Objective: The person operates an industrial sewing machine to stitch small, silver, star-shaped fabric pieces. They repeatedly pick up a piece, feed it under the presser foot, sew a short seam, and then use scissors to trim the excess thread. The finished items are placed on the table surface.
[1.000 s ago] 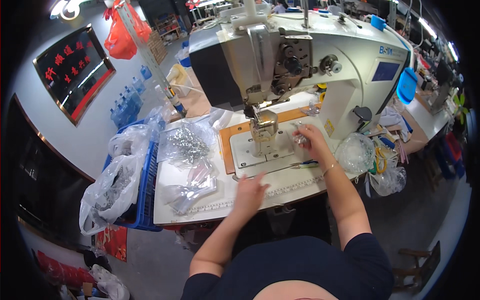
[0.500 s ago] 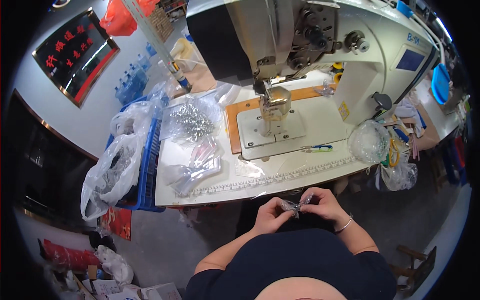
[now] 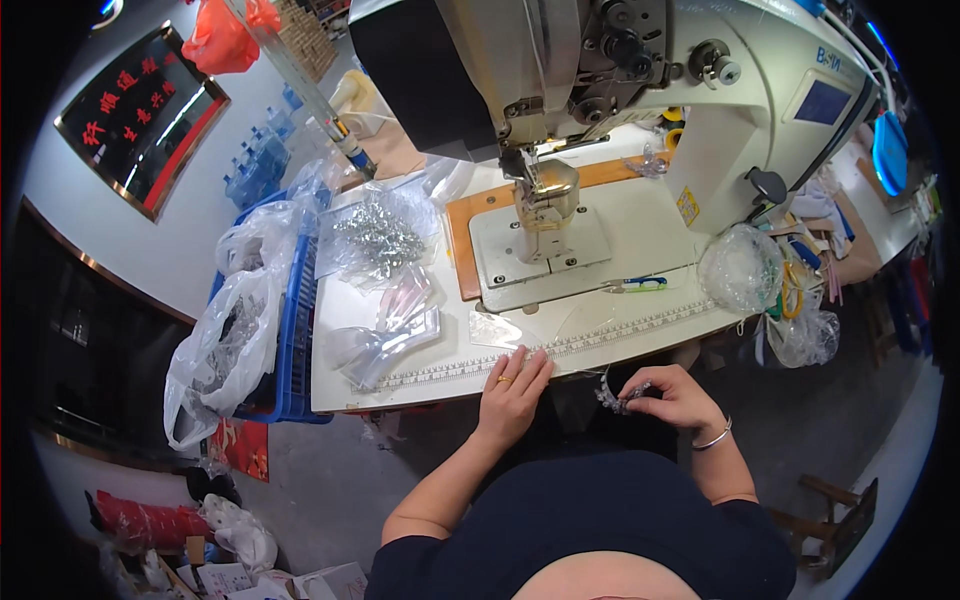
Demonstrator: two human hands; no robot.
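Observation:
My left hand (image 3: 512, 398) rests palm down on the table's front edge, fingers stretched over the printed ruler strip (image 3: 440, 376), and holds nothing. Just off the edge, my right hand (image 3: 678, 398) pinches a small silvery, glittering piece (image 3: 611, 396), curved like a bow or band; its exact kind I cannot make out. Beyond my left fingers lies a clear plastic piece (image 3: 494, 329). A white post-bed sewing machine (image 3: 740, 130) stands on the white table, its needle area above the metal post (image 3: 546, 210). Thread snips (image 3: 640, 284) lie in front of its base plate.
Silvery pieces (image 3: 380, 237) are heaped on plastic at the table's left, with clear plastic strips (image 3: 390, 345) nearer me. A blue crate (image 3: 291, 350) with white plastic bags (image 3: 225, 350) adjoins the left edge. At the right are a clear round bag (image 3: 740, 270) and yellow-handled scissors (image 3: 792, 300).
My left hand has let go of the silvery piece and moved forward onto the table edge. My right hand has shifted slightly right, keeping the piece.

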